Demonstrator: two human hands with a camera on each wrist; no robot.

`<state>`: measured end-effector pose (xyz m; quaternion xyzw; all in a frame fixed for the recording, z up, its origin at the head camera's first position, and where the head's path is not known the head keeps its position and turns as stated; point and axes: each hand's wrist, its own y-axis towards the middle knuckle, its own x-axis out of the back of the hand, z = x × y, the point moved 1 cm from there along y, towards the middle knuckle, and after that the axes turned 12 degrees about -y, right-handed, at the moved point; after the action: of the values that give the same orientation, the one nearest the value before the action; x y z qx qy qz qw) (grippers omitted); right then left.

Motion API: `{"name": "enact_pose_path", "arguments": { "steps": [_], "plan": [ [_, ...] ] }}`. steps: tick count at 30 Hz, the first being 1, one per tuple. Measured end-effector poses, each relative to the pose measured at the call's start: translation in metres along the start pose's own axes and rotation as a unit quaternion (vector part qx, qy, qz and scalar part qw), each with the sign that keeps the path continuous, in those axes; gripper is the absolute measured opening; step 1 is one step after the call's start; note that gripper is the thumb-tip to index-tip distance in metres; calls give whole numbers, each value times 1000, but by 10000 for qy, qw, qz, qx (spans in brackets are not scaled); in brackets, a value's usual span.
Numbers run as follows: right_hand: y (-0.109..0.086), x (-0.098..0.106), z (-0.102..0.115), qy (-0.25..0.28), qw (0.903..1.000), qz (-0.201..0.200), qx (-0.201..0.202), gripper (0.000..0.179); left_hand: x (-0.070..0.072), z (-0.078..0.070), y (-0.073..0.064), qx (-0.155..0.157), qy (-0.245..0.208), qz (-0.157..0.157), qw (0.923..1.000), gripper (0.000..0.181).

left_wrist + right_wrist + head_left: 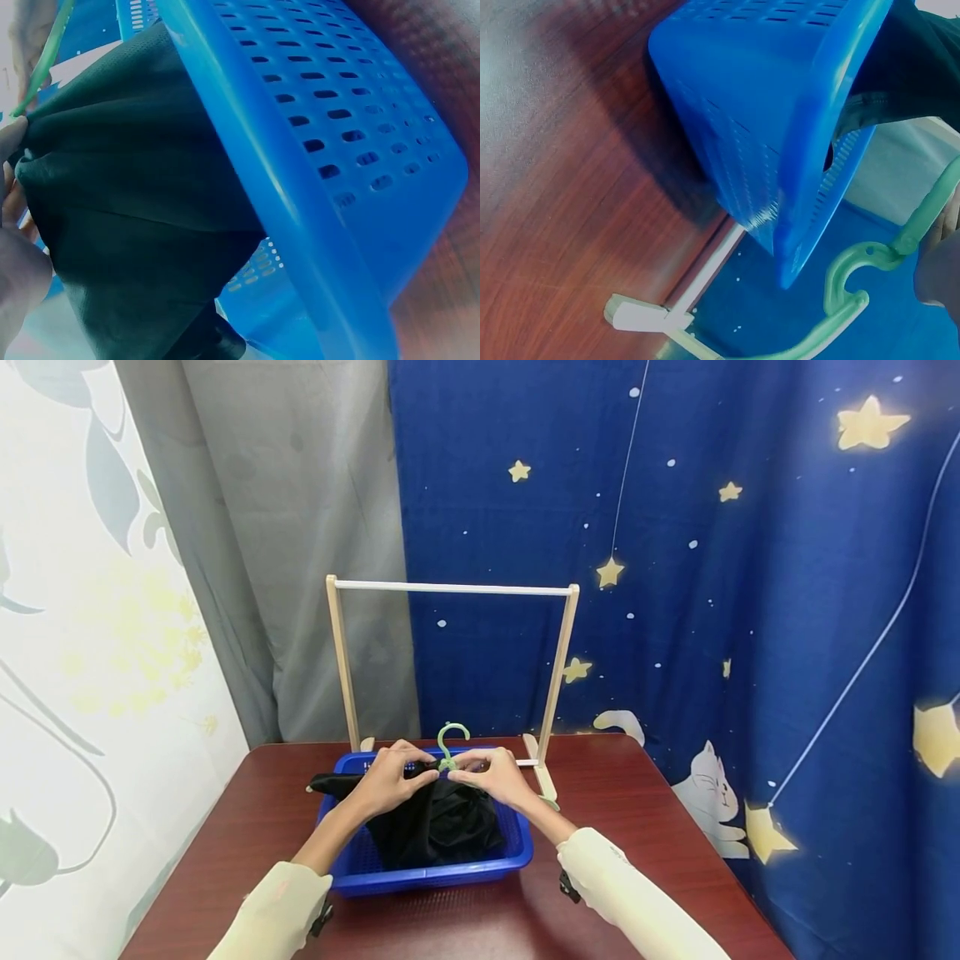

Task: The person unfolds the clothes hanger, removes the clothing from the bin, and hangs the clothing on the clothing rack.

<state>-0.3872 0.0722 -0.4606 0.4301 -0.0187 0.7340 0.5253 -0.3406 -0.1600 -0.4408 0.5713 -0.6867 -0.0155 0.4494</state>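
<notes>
Over the basket, my left hand [390,779] pinches a black garment [405,831] close to the neck of a green clothes hanger [447,763]. The thumb and fingers of my right hand [497,777] grip the hanger just right of its hook, which points up. Black cloth covers the hanger's left arm, its tip showing at the far left. In the right wrist view the hanger's other arm [922,217] is bare, with a curled notch. The garment [135,202] hangs down from my left fingers in the left wrist view, its lower part inside the blue basket [427,878].
Behind the basket stands a small rack with wooden posts [561,668] and a white top rail [450,587]. Its right foot [542,772] rests on the dark red table [630,827]. Grey and blue star-patterned curtains [510,543] hang at the back.
</notes>
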Motion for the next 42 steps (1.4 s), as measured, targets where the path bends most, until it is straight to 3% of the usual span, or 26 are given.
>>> {"name": "enact_pose_path", "arguments": {
  "steps": [5,10,20,25,30,34,42],
  "plan": [
    [-1,1,0,-54,10000,-54,-10,22,-3,1,2,124,-132,-5,9998,25],
    [2,-1,2,202,9998,-68,33,22,-3,-1,7,-41,-404,-111,9991,22],
    [-1,-2,0,1058,9944,-56,-11,28,-4,0,9,-223,-450,-279,9983,17],
    [-3,-4,1,1166,9930,-175,-51,30,-7,0,10,-405,-557,-345,9970,14],
    [-5,-5,1,1100,9938,-118,-116,32,-8,1,12,-536,-517,-347,9966,11],
    [-5,-2,0,920,9957,-85,76,34,-6,7,11,-590,-432,-366,9967,10],
    [-11,10,-7,525,9985,-97,113,35,6,17,4,-356,-335,-551,9973,14]
  ]
}}
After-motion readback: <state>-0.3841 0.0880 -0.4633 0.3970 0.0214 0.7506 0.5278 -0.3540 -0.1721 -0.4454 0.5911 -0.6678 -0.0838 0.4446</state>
